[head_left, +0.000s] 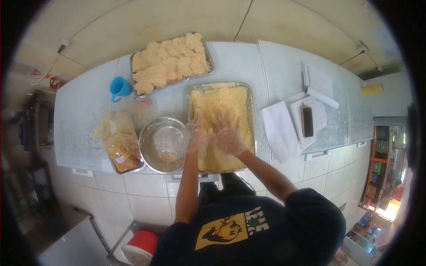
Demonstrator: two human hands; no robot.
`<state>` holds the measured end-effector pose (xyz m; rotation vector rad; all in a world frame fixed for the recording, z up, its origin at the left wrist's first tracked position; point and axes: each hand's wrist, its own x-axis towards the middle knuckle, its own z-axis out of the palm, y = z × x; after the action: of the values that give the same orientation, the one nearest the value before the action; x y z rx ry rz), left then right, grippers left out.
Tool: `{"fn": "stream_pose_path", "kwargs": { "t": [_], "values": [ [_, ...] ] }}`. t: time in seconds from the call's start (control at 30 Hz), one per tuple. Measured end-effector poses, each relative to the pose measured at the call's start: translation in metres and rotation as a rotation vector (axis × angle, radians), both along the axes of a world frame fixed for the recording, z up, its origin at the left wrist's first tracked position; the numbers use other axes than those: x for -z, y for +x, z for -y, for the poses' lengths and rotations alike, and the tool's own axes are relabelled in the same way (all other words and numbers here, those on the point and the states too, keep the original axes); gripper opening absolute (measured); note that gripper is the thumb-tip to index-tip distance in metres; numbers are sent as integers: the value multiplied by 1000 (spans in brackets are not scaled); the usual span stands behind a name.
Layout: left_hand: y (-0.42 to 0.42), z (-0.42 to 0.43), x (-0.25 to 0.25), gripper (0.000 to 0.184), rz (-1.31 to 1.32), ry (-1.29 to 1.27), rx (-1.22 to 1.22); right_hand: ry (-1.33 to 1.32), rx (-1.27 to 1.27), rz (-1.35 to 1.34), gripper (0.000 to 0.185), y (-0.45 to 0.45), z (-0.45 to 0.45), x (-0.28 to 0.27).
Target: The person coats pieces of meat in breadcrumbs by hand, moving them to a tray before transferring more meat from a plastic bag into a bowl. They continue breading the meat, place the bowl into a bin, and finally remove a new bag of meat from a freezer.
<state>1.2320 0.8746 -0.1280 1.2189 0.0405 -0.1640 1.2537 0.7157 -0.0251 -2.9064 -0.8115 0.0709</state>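
Observation:
A metal tray of yellowish crumbs (224, 95) lies in front of me. My right hand (229, 135), in a clear plastic glove, is held over the crumbs with its fingers spread; I cannot tell whether it touches them. At the tray's left side is my left hand (197, 136), also gloved, turned edge-on with the fingers stretched out. Neither hand holds anything. Close to the left hand stands a steel mixing bowl (148, 153) with some pale residue at its bottom. Behind, a second tray carries piled crumb-coated pieces (171, 62).
A blue mug (120, 87) stands at the back left. Plastic bags of crumbs (117, 137) rest on a small tray left of the bowl. To the right lie paper sheets (280, 128) and a phone (307, 122). A red bucket (143, 242) sits below the table's front.

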Motion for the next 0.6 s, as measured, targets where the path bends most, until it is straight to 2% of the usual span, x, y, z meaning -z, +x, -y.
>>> {"fn": "stream_pose_path", "kwargs": {
  "t": [0.07, 0.13, 0.17, 0.23, 0.3, 0.37, 0.4, 0.43, 0.47, 0.5, 0.53, 0.57, 0.6],
  "values": [
    [-4, 8, -3, 59, -17, 90, -50, -4, -35, 19, 65, 41, -16, -3],
    [-4, 17, -12, 56, 103, 558, -191, 2, -84, 40, 63, 65, -32, 2],
    [-4, 22, -14, 55, 145, 798, -273, -86, -137, 42, 64, 74, -36, 13],
    [-8, 27, -20, 53, 177, 981, -348, -163, -194, 60, 65, 88, -42, 22],
    [-10, 28, -17, 51, 205, 1106, -395, 15, -88, 50, 64, 79, -41, 28],
    [-8, 27, -3, 49, 249, 1245, -413, -20, -98, 89, 65, 72, -38, 39],
    [-5, 28, 7, 48, 251, 1288, -417, -67, -119, 163, 67, 78, -32, 47],
    [-1, 30, 18, 47, 233, 1306, -418, -74, -131, 162, 67, 88, -23, 78],
    [-3, 32, 26, 46, 123, 1176, -394, -65, -125, 220, 66, 97, -12, 129],
    [-4, 35, 34, 46, 12, 1050, -383, -59, -126, 245, 66, 94, -3, 130],
    [-5, 33, 20, 44, 6, 1063, -434, -53, -127, 270, 66, 90, 6, 131],
    [-1, 31, 12, 43, -3, 1066, -463, 28, 114, -88, 66, 91, 13, 77],
    [3, 29, 4, 43, -12, 1068, -493, 64, 226, -282, 65, 90, 21, 49]
  ]
}}
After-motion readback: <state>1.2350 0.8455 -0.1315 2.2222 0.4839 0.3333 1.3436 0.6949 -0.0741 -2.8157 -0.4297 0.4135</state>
